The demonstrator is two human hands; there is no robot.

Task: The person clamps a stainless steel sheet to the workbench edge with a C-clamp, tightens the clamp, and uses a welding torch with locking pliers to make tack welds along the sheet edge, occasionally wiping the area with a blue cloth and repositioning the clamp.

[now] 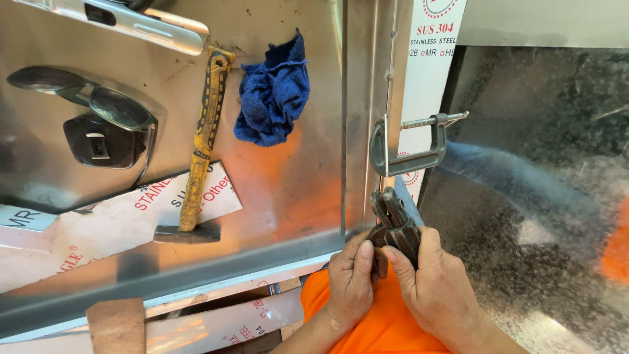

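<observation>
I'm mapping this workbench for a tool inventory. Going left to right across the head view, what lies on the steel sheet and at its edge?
Dark safety glasses → yellow-handled hammer → crumpled blue cloth → grey metal C-clamp on the sheet's folded edge, with dark pliers just below it, held by left hand and right hand.

Bright daylight, steel glare, blurred right edge.
</observation>
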